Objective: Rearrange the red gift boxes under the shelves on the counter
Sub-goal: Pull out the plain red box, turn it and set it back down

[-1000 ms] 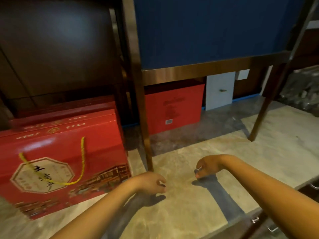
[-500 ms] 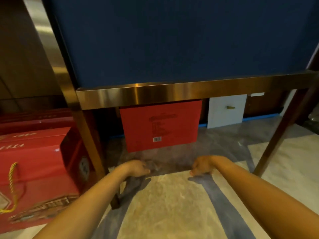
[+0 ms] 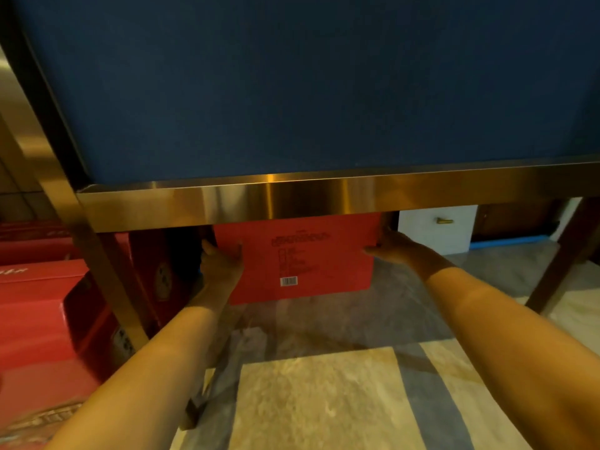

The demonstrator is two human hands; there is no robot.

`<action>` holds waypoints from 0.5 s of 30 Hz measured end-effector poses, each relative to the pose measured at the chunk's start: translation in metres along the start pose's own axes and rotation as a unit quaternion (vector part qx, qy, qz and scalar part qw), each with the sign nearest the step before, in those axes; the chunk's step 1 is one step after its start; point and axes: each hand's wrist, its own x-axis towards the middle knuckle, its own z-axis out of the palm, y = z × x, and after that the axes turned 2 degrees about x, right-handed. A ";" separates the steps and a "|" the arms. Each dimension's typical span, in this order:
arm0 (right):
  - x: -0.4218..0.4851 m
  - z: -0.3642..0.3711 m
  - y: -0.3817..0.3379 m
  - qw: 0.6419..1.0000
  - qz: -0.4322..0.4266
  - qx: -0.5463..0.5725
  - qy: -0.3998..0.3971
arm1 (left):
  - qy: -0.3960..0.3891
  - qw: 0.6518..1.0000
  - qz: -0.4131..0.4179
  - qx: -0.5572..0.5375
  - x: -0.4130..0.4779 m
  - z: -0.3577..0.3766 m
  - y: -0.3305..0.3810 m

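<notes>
Hands clasp the red gift box (image 3: 302,258) from both sides: the left hand (image 3: 222,264) presses its palm and fingers against the box's left edge, and the right hand (image 3: 394,246) wraps the upper right corner, thumb on the front face. Each grip is closed on that box. It stands upright on the marble desk (image 3: 318,404), tucked beneath the shelf's brass rail (image 3: 292,198), its front face showing printed text and a small barcode label (image 3: 288,281). Above the rail rises a dark blue panel (image 3: 308,86). Just right of the box, farther back, stands a white box (image 3: 438,227) with a small brass knob. To the left, past the shelf's slanted brass leg (image 3: 97,254), more red gift boxes (image 3: 35,306) sit close together on the desk.
</notes>
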 end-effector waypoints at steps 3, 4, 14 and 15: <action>0.020 -0.003 0.003 0.997 0.010 0.046 0.053 | -0.005 0.995 0.045 -0.087 0.003 0.001 0.008; 0.027 -0.003 0.003 0.995 0.014 0.077 0.069 | -0.009 0.992 0.047 -0.113 0.004 0.002 0.010; 0.062 0.022 0.007 0.953 0.022 0.243 0.181 | 0.027 0.974 -0.040 -0.222 0.012 0.006 0.014; 0.058 0.022 0.004 0.948 0.023 0.257 0.189 | 0.030 0.972 -0.039 -0.231 0.009 0.005 0.015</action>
